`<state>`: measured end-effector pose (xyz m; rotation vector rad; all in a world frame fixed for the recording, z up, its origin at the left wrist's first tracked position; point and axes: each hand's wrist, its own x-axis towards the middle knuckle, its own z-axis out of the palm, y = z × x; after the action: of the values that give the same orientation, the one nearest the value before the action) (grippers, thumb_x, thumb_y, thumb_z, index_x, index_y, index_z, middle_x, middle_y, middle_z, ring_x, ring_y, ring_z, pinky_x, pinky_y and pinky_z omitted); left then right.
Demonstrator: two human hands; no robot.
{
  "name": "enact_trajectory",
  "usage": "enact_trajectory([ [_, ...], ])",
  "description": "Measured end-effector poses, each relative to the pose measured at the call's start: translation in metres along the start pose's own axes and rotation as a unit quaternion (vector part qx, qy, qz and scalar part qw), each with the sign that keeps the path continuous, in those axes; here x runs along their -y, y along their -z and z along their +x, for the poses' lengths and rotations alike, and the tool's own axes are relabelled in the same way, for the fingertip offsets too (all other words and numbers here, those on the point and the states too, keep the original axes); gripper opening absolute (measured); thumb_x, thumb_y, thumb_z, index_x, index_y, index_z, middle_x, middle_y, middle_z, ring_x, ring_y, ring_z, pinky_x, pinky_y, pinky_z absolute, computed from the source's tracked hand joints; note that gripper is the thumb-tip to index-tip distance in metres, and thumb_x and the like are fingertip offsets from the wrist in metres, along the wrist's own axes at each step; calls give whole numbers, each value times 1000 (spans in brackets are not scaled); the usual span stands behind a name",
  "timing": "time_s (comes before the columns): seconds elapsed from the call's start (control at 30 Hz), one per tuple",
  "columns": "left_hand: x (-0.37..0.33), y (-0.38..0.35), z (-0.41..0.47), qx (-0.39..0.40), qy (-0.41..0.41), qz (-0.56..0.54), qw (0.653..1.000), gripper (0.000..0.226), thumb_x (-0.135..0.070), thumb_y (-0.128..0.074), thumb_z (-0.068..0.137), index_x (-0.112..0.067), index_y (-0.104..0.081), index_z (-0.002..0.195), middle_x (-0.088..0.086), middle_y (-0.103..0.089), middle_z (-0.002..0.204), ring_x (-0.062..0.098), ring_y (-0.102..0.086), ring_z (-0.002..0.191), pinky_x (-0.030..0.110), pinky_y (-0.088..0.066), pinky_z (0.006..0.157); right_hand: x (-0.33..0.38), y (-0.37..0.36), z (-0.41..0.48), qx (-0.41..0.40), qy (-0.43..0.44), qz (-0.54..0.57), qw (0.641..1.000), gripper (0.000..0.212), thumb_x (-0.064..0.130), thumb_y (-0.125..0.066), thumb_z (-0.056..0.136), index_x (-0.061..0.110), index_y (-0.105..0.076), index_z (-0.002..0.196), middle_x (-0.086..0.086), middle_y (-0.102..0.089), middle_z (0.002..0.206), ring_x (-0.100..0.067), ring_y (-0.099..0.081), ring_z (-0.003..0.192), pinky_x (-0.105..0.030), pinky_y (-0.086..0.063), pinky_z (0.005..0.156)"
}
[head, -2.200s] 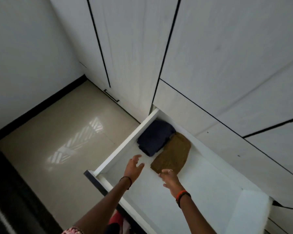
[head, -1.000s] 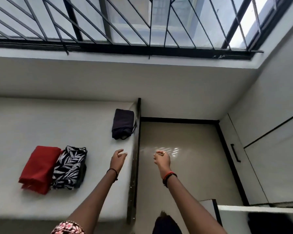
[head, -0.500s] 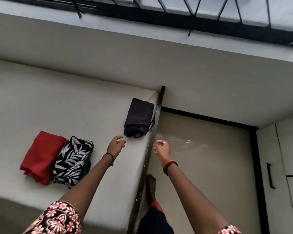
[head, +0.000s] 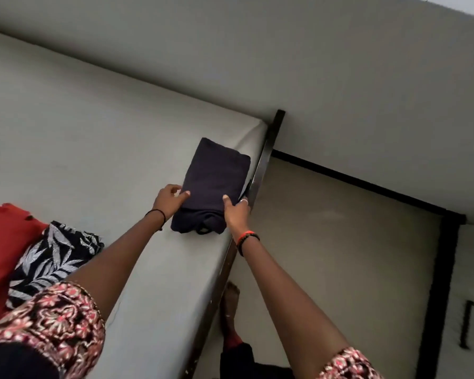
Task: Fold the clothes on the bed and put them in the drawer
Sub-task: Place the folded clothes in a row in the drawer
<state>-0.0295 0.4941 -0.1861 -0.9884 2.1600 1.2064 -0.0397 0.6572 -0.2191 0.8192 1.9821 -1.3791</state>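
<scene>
Now at the pale bed (head: 93,138), a person leans over the mattress corner where three folded pieces wait. A red cloth (head: 3,242) and a leaf-print cloth (head: 52,258) lie touching each other, well to the left of the left fingers. A dark folded garment (head: 216,173) sits between the two hands, just beside the dark bed frame (head: 260,170) that runs past the right fingertips. The left hand (head: 169,199) grips the garment's near left edge, thumb laid on top and fingers curled in against its side. The right hand (head: 237,212) grips the near right edge, thumb on top and fingers wrapped down the side next to the frame, a ring showing on one of them. The garment rests flat on the mattress, not yet lifted. Folding of this piece looks finished, so the step in hand appears to be the pick-up for the trip to the drawer, which is out of view. The next move likely calls for both hands to slide under the bundle and raise it level. A light squeeze would keep the layers and the small loop at the near edge from coming undone.
</scene>
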Motion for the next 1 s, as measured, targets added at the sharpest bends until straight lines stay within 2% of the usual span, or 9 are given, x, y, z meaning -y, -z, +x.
enact_trajectory([
  [0.07,0,-4,21,24,17,-5,1000,63,-37,-61,89,-5,-39,138,13,-41,143,26,-41,131,35,-33,106,1,-7,15,-12,8,-21,1000,68,36,-55,94,-4,-29,142,-24,-37,143,-36,-39,131,-36,-32,109],
  [0.13,2,-8,42,60,35,-27,997,79,-49,-65,83,-8,-33,142,8,-41,144,25,-42,131,34,-34,107,-3,-15,30,-18,10,-16,1000,72,38,-54,94,-4,-24,144,-25,-34,145,-35,-37,132,-36,-30,109],
  [0.2,7,-11,60,105,53,-49,992,92,-67,-70,66,-15,-43,137,1,-53,135,20,-55,119,34,-42,103,-6,-22,43,-17,2,2,1000,78,42,-56,92,-3,-22,145,-23,-34,146,-34,-35,134,-36,-30,110],
  [0.27,19,-13,82,134,45,-53,989,85,-69,-74,58,-20,-56,125,-3,-65,118,15,-64,105,34,-50,94,-7,-29,52,-21,-11,45,999,83,46,-61,87,-1,-25,145,-19,-37,147,-31,-37,134,-38,-32,111],
  [0.4,18,-18,95,136,57,-101,984,89,-65,-82,49,-21,-57,123,-5,-67,113,15,-65,101,35,-52,91,-9,-36,66,-32,-44,91,994,88,50,-69,78,1,-33,141,-15,-46,141,-29,-44,130,-40,-38,108],
  [0.53,2,-23,78,210,104,-126,964,68,-53,-79,62,-17,-62,117,0,-69,111,17,-65,101,34,-52,91,-10,-25,68,-1,-49,167,985,66,37,-76,76,5,-49,127,-6,-61,124,-22,-60,112,-36,-48,99],
  [0.67,2,-20,64,175,91,-128,972,58,-50,-74,71,-17,-61,118,-1,-67,111,16,-63,101,30,-50,87,-12,-10,56,48,-59,200,977,57,37,-81,72,7,-60,116,-4,-68,111,-19,-67,97,-34,-54,89],
  [0.83,11,-7,19,177,104,-169,964,53,-47,-72,75,-15,-62,116,4,-68,110,21,-65,99,32,-53,79,-11,7,13,133,-92,207,965,50,36,-81,72,7,-66,110,-7,-70,108,-22,-68,95,-37,-56,86],
  [1.0,19,12,-45,161,78,-211,961,45,-38,-73,77,-13,-63,114,4,-70,108,21,-66,98,32,-53,80,-18,22,-46,184,-84,245,948,59,43,-82,68,7,-66,112,-7,-72,107,-23,-69,97,-40,-55,90],
])
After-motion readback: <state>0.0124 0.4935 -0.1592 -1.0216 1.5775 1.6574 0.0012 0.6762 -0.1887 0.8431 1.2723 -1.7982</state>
